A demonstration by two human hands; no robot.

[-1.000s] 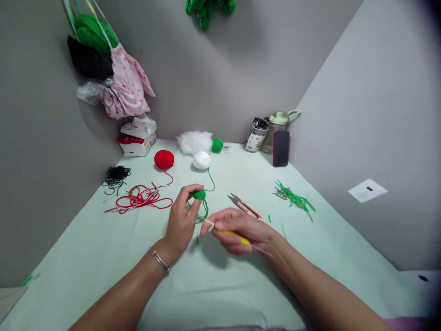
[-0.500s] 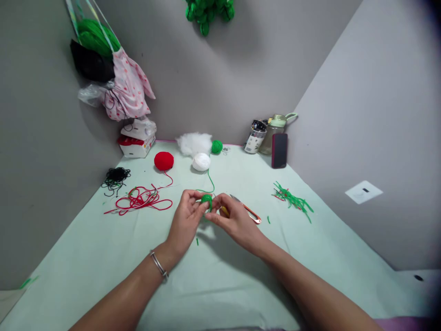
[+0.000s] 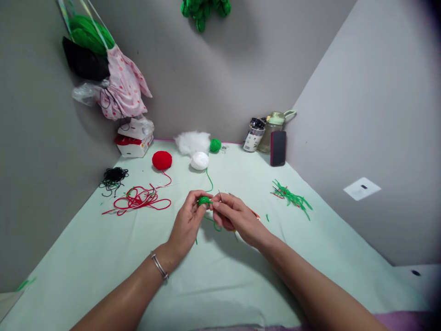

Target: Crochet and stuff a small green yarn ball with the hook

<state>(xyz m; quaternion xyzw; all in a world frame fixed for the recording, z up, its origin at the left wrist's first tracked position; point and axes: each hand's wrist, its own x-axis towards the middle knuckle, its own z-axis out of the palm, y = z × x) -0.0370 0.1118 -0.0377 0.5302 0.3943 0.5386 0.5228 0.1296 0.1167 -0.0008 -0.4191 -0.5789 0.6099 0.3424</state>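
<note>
Green crochet piece (image 3: 204,200) sits up off the table, right in the middle of the scene, pinched between the two hands. Left hand (image 3: 188,221) comes in from the near left, thumb and forefinger closed on the left side of the green crochet piece, a metal bangle (image 3: 159,265) on that wrist. Right hand (image 3: 237,216) meets it from the right, fingertips touching the piece's right edge, fingers curled shut around a thin crochet hook (image 3: 220,196) whose shaft pokes up just beside the piece and out again below the hand. A green strand (image 3: 208,179) runs from the piece away toward the far yarn balls, and a loop of it hangs under the fingers. Behind the right hand, only a sliver of orange-handled snips (image 3: 255,213) shows. Now the containers: at the far right a label-wrapped jar (image 3: 253,138) holds dark items too small to make out, a green-lidded bottle (image 3: 272,131) touches it, and a dark phone (image 3: 277,148) stands propped just beside them. Far left, a white-and-red box (image 3: 132,143) sits against the wall, and above it a hanging pink dotted bag (image 3: 124,92) with green yarn skeins (image 3: 90,33) and something black on top. Across the pale green table cover (image 3: 220,285) lie a red ball (image 3: 161,160), a white ball (image 3: 200,161), a green ball (image 3: 215,145), white stuffing (image 3: 191,140), a red yarn tangle (image 3: 138,200), black yarn (image 3: 112,177) and green offcuts (image 3: 292,197).
</note>
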